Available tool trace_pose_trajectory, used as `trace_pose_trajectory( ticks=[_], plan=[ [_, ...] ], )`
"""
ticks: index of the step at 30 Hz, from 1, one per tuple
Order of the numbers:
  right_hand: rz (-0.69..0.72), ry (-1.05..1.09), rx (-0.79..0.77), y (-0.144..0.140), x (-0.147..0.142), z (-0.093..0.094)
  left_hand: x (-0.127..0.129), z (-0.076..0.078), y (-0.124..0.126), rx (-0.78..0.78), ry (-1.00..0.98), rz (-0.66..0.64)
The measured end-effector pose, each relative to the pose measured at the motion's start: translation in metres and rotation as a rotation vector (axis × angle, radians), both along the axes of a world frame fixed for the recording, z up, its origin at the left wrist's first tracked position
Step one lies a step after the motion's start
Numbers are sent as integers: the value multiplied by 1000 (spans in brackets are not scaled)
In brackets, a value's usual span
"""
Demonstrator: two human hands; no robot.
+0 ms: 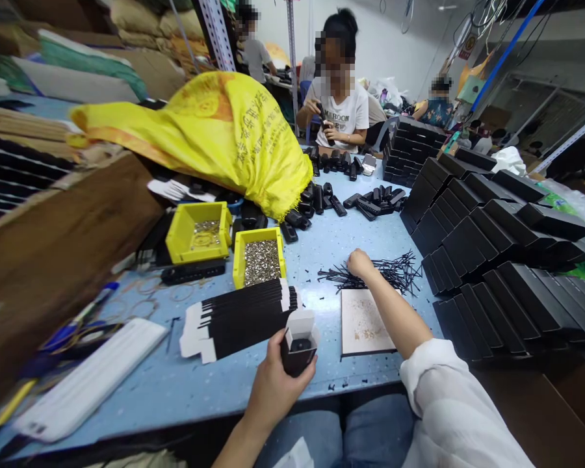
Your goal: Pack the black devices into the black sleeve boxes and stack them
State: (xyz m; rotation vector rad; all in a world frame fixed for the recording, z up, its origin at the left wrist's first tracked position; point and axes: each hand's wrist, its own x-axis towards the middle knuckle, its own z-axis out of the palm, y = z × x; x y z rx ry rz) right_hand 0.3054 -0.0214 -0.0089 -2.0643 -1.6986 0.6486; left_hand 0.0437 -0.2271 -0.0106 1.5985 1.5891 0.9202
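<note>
My left hand is wrapped round a small black box with its white inner flaps standing up; a dark item shows inside. Out over the table, my right hand is closed at a heap of thin black sticks; its fingertips are hidden, so what they pinch cannot be seen. Beneath my right forearm lies a square white board with brownish specks. To the left of the box, a fanned stack of flat black cartons with white ends rests on the table.
Two yellow bins hold small metal parts. A yellow sack bulges behind them. Black boxes are piled along the right. Loose black pieces lie farther back, before a seated co-worker. A white bar lies front left.
</note>
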Motion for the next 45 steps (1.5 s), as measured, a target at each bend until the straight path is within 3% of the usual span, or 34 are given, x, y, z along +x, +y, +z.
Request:
trace_pose_trajectory(
  ticks=[3, 6, 11, 15, 18, 20, 23, 27, 29, 33, 37, 41, 43, 45],
  plan=[
    [33, 118, 111, -15, 8, -8, 4, 4, 3, 19, 17, -83],
    [-20, 222, 199, -38, 24, -14, 11, 8, 9, 34, 47, -174],
    [-90, 292, 290, -89, 37, -13, 23, 7, 22, -32, 144, -210],
    [-85, 570, 565, -140, 1, 15, 27, 10, 22, -15, 154, -216],
    [-15, 767, 533, -174, -36, 37, 28, 10, 16, -7, 149, -231],
    [153, 660, 454, -187, -51, 44, 28, 6, 13, 21, 119, -239],
    [359, 470, 409, -189, -56, 41, 27, -4, 12, 109, 70, -293],
    [119, 737, 291, -181, -59, 16, 26, -13, 16, 169, 67, -336],
    [169, 865, 196, -180, -66, 4, 28, -11, 20, 115, 49, -343],
    [378, 859, 303, -185, -79, -2, 34, 3, 24, -63, -9, -341],
    [331, 875, 229, -185, -79, 5, 37, 7, 24, -130, 20, -308],
    [442, 768, 364, -181, -73, 5, 33, 4, 30, -132, -87, -325],
    [474, 702, 370, -187, -70, 4, 33, 7, 30, -114, -151, -233],
    [395, 681, 300, -203, -71, 6, 37, 14, 24, -80, -228, -88]
  ],
)
